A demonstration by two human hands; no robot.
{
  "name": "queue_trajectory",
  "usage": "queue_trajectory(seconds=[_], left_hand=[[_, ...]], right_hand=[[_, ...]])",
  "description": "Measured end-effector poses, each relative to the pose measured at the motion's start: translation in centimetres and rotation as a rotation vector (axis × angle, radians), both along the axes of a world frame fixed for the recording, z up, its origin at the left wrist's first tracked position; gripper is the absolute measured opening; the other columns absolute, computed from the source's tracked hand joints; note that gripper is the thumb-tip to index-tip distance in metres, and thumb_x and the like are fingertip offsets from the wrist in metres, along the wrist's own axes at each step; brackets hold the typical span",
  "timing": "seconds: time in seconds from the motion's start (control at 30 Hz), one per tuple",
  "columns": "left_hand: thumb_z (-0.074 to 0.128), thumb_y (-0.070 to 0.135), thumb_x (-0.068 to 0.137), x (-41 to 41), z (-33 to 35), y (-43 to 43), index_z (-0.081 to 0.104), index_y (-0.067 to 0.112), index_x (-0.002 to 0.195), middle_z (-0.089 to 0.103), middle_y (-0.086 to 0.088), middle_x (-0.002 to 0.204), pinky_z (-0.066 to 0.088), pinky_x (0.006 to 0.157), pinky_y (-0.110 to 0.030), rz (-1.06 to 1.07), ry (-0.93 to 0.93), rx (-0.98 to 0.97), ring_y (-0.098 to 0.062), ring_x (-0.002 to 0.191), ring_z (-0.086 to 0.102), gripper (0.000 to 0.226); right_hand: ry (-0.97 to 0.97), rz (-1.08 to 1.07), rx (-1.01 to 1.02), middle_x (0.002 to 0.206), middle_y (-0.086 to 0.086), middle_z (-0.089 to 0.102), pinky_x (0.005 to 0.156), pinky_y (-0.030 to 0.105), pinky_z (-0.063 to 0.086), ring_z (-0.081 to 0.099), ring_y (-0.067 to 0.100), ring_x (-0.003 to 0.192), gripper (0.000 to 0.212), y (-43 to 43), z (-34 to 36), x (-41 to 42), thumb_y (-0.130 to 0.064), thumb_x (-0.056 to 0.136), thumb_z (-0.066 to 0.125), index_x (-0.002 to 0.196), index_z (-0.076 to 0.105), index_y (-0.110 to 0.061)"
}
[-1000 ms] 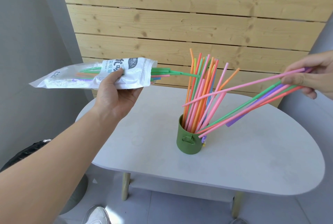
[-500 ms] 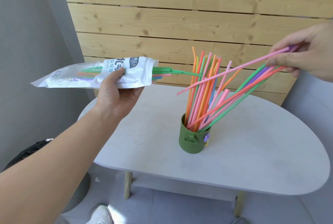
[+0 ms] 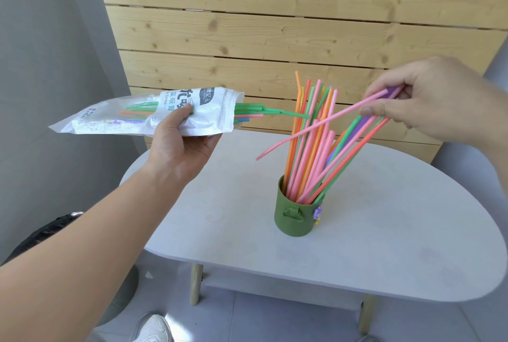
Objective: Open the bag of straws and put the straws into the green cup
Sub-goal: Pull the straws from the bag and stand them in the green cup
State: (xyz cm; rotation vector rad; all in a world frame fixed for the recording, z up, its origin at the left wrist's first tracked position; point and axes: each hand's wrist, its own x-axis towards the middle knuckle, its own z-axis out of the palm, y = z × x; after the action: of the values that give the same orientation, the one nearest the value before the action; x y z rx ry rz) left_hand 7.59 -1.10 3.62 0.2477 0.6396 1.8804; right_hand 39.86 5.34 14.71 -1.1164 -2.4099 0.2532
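Bottom edge: white shoe [image 3: 154, 328] on grey floor tiles. Left of it, a dark shiny object [image 3: 49, 231], identity unclear.
On the white table [image 3: 384, 245]: green cup [image 3: 294, 218], upright, slightly right of the table's middle, small purple charm [image 3: 318, 211] on its side. Packed with straws in cup [image 3: 305, 149], orange, pink and green, standing and fanning right.
Above the table's left end: left hand [image 3: 181, 149] palm up under the bag [image 3: 209, 116], thumb pressed on top, so clamping it around the middle. Bag held roughly level, open mouth toward the cup, a few bag straws [image 3: 275, 112] poking out, longest green one reaching the standing straws.
Upper right: right hand [image 3: 439, 99], thumb and fingers pinching the top ends of a held bundle [image 3: 357, 135] of green, purple and red. Lower ends down inside the cup. Also in that pinch, one pink straw [image 3: 316, 124] splayed out left, bent tip in mid-air outside the cup.
Behind: wooden plank wall [image 3: 275, 25], grey wall [image 3: 55, 39] at left.
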Motion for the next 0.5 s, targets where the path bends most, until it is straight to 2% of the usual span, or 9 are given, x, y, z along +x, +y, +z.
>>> queue_trajectory(seconds=[0.07, 0.1, 0.17, 0.27, 0.37, 0.43, 0.5], left_hand=[[0.058, 0.008, 0.104, -0.1, -0.2, 0.1, 0.067, 0.005, 0.116, 0.074, -0.016, 0.133, 0.063, 0.093, -0.053, -0.004, 0.006, 0.005, -0.034, 0.12, 0.074, 0.015], [0.058, 0.008, 0.104, -0.2, -0.2, 0.1, 0.067, 0.005, 0.116, 0.074, -0.016, 0.133, 0.061, 0.096, -0.055, -0.004, 0.003, 0.008, -0.034, 0.12, 0.074, 0.015], [0.058, 0.008, 0.104, -0.3, -0.3, 0.1, 0.066, 0.005, 0.118, 0.075, -0.016, 0.132, 0.06, 0.098, -0.057, -0.002, 0.004, 0.011, -0.035, 0.12, 0.074, 0.017], [0.059, 0.008, 0.103, -0.5, -0.4, 0.1, 0.066, 0.005, 0.121, 0.075, -0.016, 0.132, 0.059, 0.102, -0.056, 0.009, 0.012, 0.006, -0.034, 0.119, 0.075, 0.019], [0.06, 0.008, 0.103, -0.6, -0.4, 0.1, 0.067, 0.005, 0.117, 0.075, -0.016, 0.131, 0.056, 0.105, -0.058, 0.012, 0.013, 0.002, -0.034, 0.12, 0.074, 0.016], [0.059, 0.008, 0.104, -0.7, -0.3, 0.1, 0.067, 0.005, 0.118, 0.074, -0.016, 0.132, 0.059, 0.101, -0.057, 0.011, 0.011, 0.003, -0.035, 0.12, 0.074, 0.016], [0.059, 0.008, 0.104, -0.7, -0.3, 0.0, 0.067, 0.005, 0.117, 0.076, -0.015, 0.129, 0.066, 0.084, -0.051, 0.016, 0.005, -0.001, -0.034, 0.118, 0.075, 0.016]], right_hand=[[-0.018, 0.003, 0.002, 0.063, -0.02, 0.063, 0.061, 0.031, 0.043, 0.055, 0.011, 0.059, 0.013, 0.0, 0.2, -0.3, -0.035, 0.085, 0.077, 0.074, 0.071, -0.038], [-0.033, 0.008, 0.012, 0.063, -0.015, 0.064, 0.061, 0.032, 0.043, 0.054, 0.01, 0.058, 0.013, 0.0, 0.3, -0.5, -0.035, 0.086, 0.076, 0.074, 0.071, -0.038], [-0.074, 0.014, 0.039, 0.062, -0.004, 0.063, 0.062, 0.033, 0.043, 0.055, 0.013, 0.061, 0.013, 0.0, 0.4, -1.1, -0.035, 0.087, 0.075, 0.075, 0.071, -0.037], [-0.121, 0.02, 0.054, 0.066, -0.006, 0.063, 0.06, 0.032, 0.041, 0.057, 0.017, 0.068, 0.014, 0.0, 1.0, -2.0, -0.037, 0.088, 0.073, 0.075, 0.071, -0.033], [-0.161, 0.004, 0.055, 0.066, -0.002, 0.062, 0.054, 0.032, 0.035, 0.055, 0.019, 0.065, 0.015, 0.1, 1.3, -3.0, -0.039, 0.089, 0.071, 0.077, 0.07, -0.031], [-0.174, -0.01, 0.062, 0.066, -0.001, 0.061, 0.054, 0.032, 0.034, 0.054, 0.017, 0.064, 0.017, 0.2, 1.3, -3.7, -0.04, 0.091, 0.07, 0.08, 0.07, -0.027], [-0.172, -0.017, 0.074, 0.067, 0.001, 0.06, 0.054, 0.032, 0.035, 0.055, 0.018, 0.065, 0.02, 0.3, 1.1, -4.2, -0.04, 0.093, 0.067, 0.081, 0.07, -0.025]])
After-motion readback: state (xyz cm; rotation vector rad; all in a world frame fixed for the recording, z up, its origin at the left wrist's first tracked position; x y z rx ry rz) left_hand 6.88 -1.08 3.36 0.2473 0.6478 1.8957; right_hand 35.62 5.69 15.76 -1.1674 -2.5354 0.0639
